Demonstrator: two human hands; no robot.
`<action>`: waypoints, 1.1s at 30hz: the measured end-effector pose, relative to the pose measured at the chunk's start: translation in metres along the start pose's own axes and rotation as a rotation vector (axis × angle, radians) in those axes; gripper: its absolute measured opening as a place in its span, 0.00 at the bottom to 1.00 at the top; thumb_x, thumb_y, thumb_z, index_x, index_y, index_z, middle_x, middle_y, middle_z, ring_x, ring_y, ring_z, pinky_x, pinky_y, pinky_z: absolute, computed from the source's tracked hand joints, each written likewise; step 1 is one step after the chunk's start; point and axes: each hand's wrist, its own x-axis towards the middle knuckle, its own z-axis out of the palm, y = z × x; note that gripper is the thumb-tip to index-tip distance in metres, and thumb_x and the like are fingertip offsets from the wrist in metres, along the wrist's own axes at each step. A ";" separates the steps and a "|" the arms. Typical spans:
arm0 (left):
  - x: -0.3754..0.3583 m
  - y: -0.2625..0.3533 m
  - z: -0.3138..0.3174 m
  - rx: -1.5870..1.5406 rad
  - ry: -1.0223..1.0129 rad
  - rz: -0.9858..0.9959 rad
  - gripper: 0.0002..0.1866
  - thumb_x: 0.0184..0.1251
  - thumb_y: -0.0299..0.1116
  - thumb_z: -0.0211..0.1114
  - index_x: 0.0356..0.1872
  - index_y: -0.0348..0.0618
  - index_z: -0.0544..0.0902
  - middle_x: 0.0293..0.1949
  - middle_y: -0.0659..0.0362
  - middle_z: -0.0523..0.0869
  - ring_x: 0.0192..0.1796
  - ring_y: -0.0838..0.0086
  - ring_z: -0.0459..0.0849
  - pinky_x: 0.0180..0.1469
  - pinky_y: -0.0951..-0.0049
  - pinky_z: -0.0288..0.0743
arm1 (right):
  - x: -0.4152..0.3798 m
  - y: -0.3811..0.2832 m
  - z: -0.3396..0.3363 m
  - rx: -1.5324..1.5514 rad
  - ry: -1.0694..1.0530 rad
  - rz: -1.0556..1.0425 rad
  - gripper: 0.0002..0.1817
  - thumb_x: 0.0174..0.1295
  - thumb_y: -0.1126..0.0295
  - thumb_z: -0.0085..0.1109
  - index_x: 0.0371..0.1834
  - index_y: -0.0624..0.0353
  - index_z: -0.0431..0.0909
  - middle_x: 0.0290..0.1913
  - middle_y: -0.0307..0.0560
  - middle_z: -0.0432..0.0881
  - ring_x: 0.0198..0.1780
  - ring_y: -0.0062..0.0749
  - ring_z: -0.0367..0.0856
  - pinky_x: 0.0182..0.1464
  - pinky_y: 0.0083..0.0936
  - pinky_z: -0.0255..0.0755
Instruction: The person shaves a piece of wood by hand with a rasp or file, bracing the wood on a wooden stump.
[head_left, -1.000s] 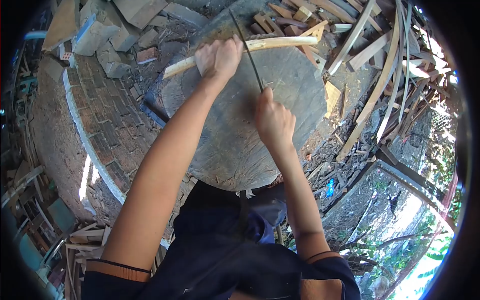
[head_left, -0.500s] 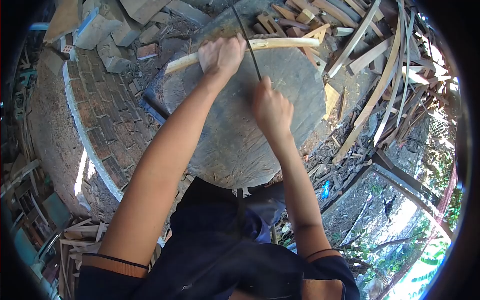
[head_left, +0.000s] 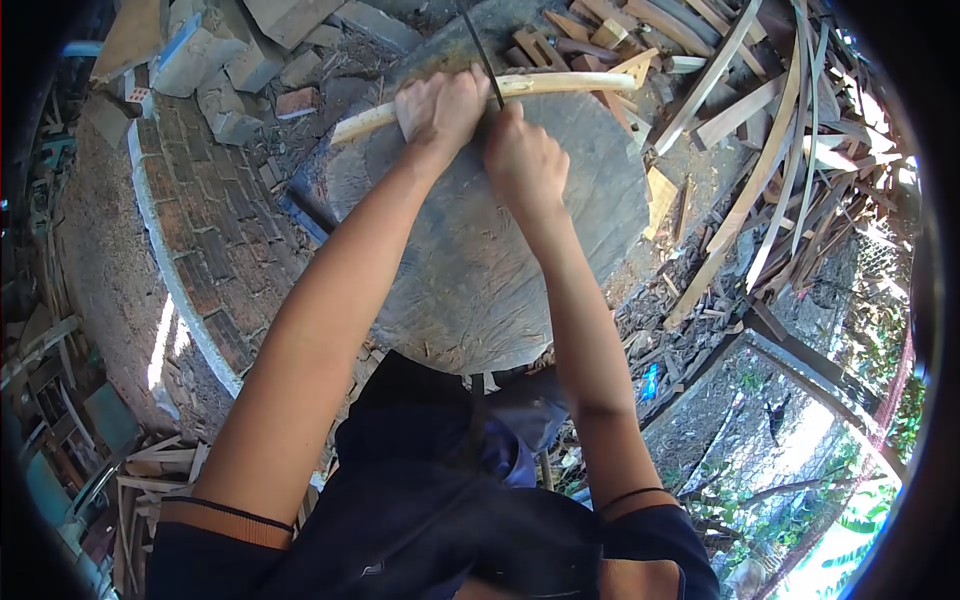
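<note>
A pale, slightly curved wooden strip point(head_left: 570, 82) lies across the far part of a round wooden chopping block point(head_left: 450, 280). My left hand point(head_left: 440, 108) is closed over the strip and presses it against the block. Just to the right, my right hand point(head_left: 527, 160) makes a fist around the near end of a handsaw point(head_left: 479, 48). Its thin dark blade shows edge-on and crosses the strip close beside my left fingers. The saw's handle is hidden inside my fist, and the depth of any cut cannot be made out.
Wood offcuts point(head_left: 610, 35) are piled beyond the block, and long curved strips point(head_left: 770, 130) lean at the right. Concrete blocks point(head_left: 225, 105) stand at the far left above a brick-paved patch point(head_left: 205, 235). A metal frame point(head_left: 800, 370) lies at the lower right.
My right hand has moved away from my body with the saw, up close to the strip. My left hand and the strip stay almost where they were.
</note>
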 end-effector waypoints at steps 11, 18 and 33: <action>0.000 0.000 0.002 -0.004 -0.009 0.003 0.26 0.71 0.44 0.47 0.19 0.41 0.85 0.23 0.44 0.84 0.26 0.48 0.85 0.36 0.53 0.78 | -0.016 0.006 -0.007 -0.041 -0.076 0.011 0.07 0.62 0.67 0.45 0.39 0.58 0.68 0.29 0.60 0.84 0.33 0.55 0.85 0.36 0.48 0.78; 0.002 0.001 -0.001 0.020 -0.026 -0.013 0.26 0.71 0.45 0.46 0.20 0.42 0.85 0.24 0.45 0.85 0.28 0.48 0.85 0.37 0.53 0.78 | -0.039 0.010 -0.011 -0.021 -0.046 0.024 0.08 0.65 0.66 0.45 0.37 0.58 0.69 0.26 0.62 0.82 0.30 0.59 0.83 0.33 0.51 0.76; 0.001 0.000 -0.001 0.045 -0.060 -0.026 0.25 0.71 0.44 0.46 0.22 0.42 0.85 0.26 0.46 0.85 0.29 0.47 0.85 0.39 0.52 0.77 | -0.050 0.010 -0.014 -0.021 -0.202 0.129 0.07 0.63 0.67 0.45 0.38 0.58 0.69 0.29 0.60 0.83 0.33 0.57 0.84 0.36 0.50 0.77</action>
